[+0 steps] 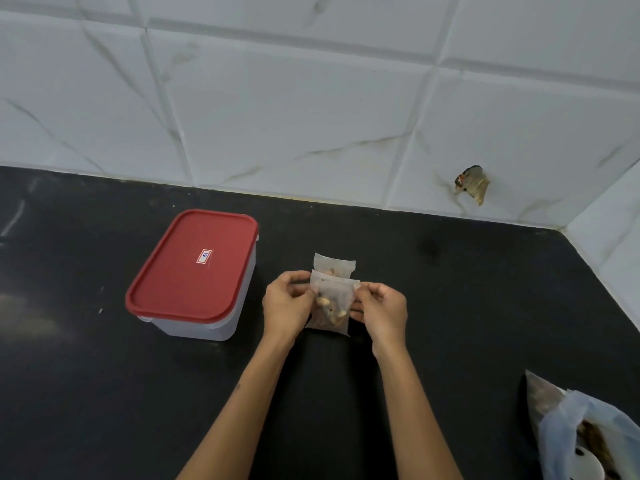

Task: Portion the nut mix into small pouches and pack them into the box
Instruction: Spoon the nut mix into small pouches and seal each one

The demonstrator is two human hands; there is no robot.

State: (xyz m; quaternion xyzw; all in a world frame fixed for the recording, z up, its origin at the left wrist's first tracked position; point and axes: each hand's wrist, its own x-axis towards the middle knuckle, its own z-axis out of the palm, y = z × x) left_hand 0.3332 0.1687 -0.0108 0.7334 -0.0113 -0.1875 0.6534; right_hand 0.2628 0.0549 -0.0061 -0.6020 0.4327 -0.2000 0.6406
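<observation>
A small clear pouch [331,308] with nuts in it is held above the black counter [450,289]. My left hand [285,306] pinches its top left corner and my right hand [382,311] pinches its top right corner. A second small pouch [334,264] with a few nuts lies flat on the counter just behind the held one. The box [194,275], translucent with a red lid shut on it, stands to the left of my hands. A big open bag of nut mix [585,434] lies at the lower right edge.
A white tiled wall [311,116] runs along the back and turns forward at the right corner. A torn patch [472,183] shows on the wall at the right.
</observation>
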